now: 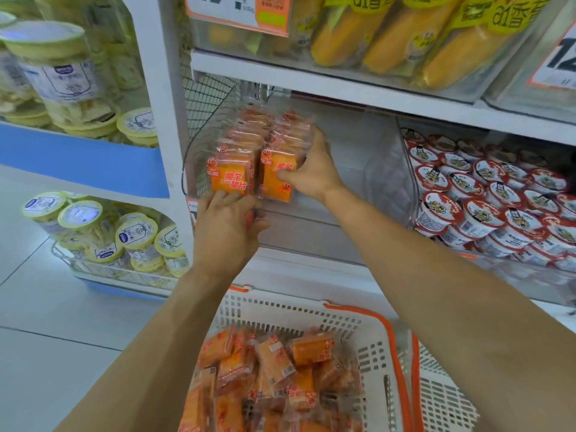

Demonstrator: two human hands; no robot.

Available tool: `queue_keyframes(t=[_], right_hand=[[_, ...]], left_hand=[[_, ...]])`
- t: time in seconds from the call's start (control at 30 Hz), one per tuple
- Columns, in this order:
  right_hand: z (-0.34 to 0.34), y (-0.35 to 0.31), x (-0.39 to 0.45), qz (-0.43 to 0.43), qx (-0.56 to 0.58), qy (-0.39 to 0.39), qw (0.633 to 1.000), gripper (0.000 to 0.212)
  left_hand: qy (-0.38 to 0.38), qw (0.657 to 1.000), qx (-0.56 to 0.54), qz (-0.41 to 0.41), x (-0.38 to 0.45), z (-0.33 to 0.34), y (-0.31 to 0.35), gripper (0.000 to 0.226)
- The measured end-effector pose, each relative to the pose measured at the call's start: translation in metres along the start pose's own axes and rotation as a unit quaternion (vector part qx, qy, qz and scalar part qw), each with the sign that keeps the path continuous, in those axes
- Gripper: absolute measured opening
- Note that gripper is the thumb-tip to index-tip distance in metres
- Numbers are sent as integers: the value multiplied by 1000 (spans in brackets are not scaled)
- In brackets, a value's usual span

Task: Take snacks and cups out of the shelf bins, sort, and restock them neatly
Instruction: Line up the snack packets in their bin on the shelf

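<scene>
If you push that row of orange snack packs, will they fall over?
Probably not much: the orange snack packs stand packed together in the clear bin, steadied by the right hand. They look light, and their shiny wrappers may be slippery.

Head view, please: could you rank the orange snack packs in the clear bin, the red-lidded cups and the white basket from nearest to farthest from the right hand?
1. Orange snack packs in the clear bin: touching the right hand.
2. Red-lidded cups: the bin to the right.
3. White basket: below, on the floor side.
</scene>
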State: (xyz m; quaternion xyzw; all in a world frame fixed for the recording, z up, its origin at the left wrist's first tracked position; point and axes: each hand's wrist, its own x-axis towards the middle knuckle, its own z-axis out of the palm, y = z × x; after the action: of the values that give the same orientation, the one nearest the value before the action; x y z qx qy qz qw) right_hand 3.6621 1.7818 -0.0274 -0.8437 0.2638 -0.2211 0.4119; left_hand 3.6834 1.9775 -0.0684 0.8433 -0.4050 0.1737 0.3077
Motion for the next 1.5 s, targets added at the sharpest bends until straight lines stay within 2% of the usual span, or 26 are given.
queue_keyframes(t=[0.1,0.2,0.3,0.37,0.47,0.53,0.6,0.67,0.7,0.77,0.8,0.87,0.9,0.97,1.03,1.07,1.13,1.17,1.27,1.4,1.43,1.5], right_hand=[[-4,4,-1,27,26,-10,999,124],[-15,5,-7,26,-1,-20,999,118],[-27,-3,-19,17,-13,10,1000,110],[-39,-5,-34,-31,-36,72,996,84],[-56,-17,-71,-196,-4,191,962,14],[-62,-26,-106,-261,30,199,944,9],[-63,-18,-142,-277,58,178,942,8],[-60,15,-178,-236,43,147,960,7],[-57,37,-193,-197,14,116,973,7],[-50,89,-217,-71,-63,2,995,9],[-47,113,-227,12,-100,-65,993,14],[-40,155,-250,161,-136,-186,960,26],[-37,172,-265,200,-145,-241,939,26],[-22,199,-295,249,-184,-339,888,12],[-2,216,-321,263,-197,-408,852,24],[9,222,-334,271,-176,-411,852,37],[29,229,-359,280,-149,-394,863,61],[38,232,-370,283,-144,-386,866,62],[59,245,-388,282,-200,-364,865,46],[59,239,-383,293,-292,-381,827,55],[53,234,-379,299,-312,-391,813,66],[44,226,-366,317,-343,-417,780,80]], left_hand=[[-2,1000,2,6,-1,1,-2,14],[-2,1000,-1,0,0,1,0,14],[-5,1000,-10,-1,1,-1,-2,15],[-17,1000,-8,4,1,-3,-2,15],[-29,1000,8,-4,4,-5,-1,18],[-10,1000,-24,0,4,-10,10,25],[54,994,-88,40,0,-18,36,26],[87,982,-152,64,-15,-21,69,21],[61,978,-187,65,-25,-17,83,17],[-78,969,-229,50,-49,0,103,11],[-168,961,-218,37,-65,14,106,10],[-318,932,-172,2,-103,47,102,11],[-365,917,-159,-30,-126,63,96,13],[-416,890,-155,-107,-184,93,80,17],[-456,867,-116,-164,-243,117,64,37],[-477,854,-95,-183,-270,124,59,49],[-492,838,-106,-212,-310,136,50,64],[-486,835,-128,-223,-319,140,50,65],[-450,831,-175,-276,-315,145,55,61],[-385,835,-172,-354,-303,149,57,46],[-374,827,-174,-383,-304,150,55,44],[-356,786,-198,-464,-301,152,54,37]])
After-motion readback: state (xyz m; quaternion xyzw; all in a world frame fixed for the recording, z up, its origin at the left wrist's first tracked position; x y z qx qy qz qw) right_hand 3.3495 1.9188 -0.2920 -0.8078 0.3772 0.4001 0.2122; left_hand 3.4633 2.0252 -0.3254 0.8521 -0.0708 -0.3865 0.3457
